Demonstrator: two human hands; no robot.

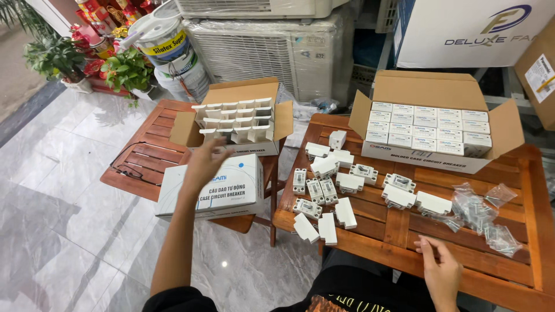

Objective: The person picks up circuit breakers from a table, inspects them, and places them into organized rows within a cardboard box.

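**Left hand out at the open carton of empty cartons; right hand resting on the breaker table**

- Landmark: slatted wooden table (404, 225) directly ahead of the person.
- On the table: loose white circuit breakers (315, 190) and small white boxes (335, 219) scattered over its left half; clear bags of small hardware (480, 211) toward its right edge; a large carton of packed white boxes (428, 127) at its far side.
- Left of the table: a second, lower wooden table (141, 156) with a closed white carton (211, 185) at its near edge, and behind that an open carton of empty white box sleeves (237, 118).
- Left hand (205, 162): arm stretched well out to the left of the table, fingers spread and open, gripping nothing, above the closed carton and just short of the open one.
- Right hand (442, 271): at the table's near edge, fingers loosely curled on the wood. Appears empty; cannot tell for certain.
- Judgement: the step looks like fetching an empty sleeve. That would need the left hand to go a little farther and pinch one sleeve free of its neighbours.
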